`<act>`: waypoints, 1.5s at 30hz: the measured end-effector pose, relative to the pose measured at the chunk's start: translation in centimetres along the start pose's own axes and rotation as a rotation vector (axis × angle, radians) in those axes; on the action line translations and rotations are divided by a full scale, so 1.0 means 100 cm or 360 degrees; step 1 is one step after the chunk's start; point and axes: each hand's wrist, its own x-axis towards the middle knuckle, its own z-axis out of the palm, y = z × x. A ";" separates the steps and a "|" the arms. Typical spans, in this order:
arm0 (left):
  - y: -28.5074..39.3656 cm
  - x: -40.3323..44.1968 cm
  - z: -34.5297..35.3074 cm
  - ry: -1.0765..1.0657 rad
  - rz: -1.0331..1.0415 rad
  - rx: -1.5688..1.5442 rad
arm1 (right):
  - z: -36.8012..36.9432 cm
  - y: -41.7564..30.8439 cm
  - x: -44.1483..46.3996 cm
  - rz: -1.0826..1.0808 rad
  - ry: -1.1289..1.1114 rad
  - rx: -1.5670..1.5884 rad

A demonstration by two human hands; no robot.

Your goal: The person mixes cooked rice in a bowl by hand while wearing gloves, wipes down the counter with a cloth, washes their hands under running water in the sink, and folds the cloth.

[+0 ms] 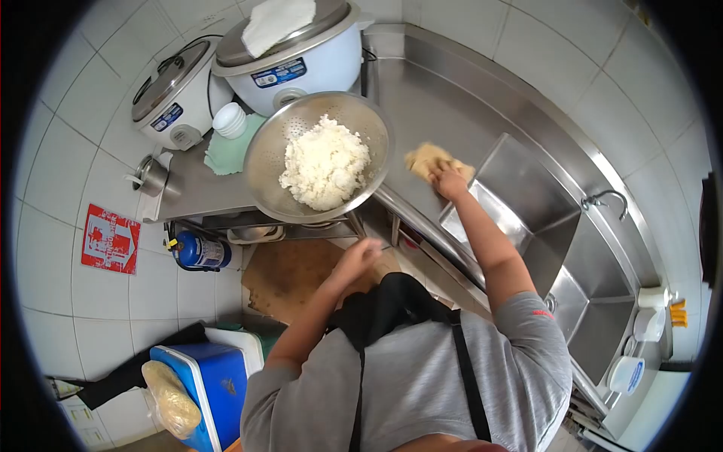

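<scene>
My right hand (pixel 449 181) presses down on a tan cloth (pixel 423 158) lying on the steel counter beside the sink's near corner. Its fingers rest over the bunched fabric. In front of my body, my left hand (pixel 363 258) hangs in the air below the counter edge, its fingers curled in. It is slightly blurred, and I see nothing in it. Above and left of it, a large perforated steel colander (pixel 263 158) holds a heap of cooked white rice (pixel 324 162) on the counter.
Two rice cookers, a large one (pixel 324 56) and a smaller one (pixel 192 102), stand behind the colander with white cups (pixel 229 119) and a green cloth (pixel 226 154). Steel sink basins (pixel 527 181) lie at right with a faucet (pixel 606 200). A blue cooler (pixel 207 384) sits lower left.
</scene>
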 end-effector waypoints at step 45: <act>-0.044 -0.058 0.388 -0.2483 0.0986 0.2029 | 0.383 -0.090 -0.885 0.2757 -0.0380 0.0956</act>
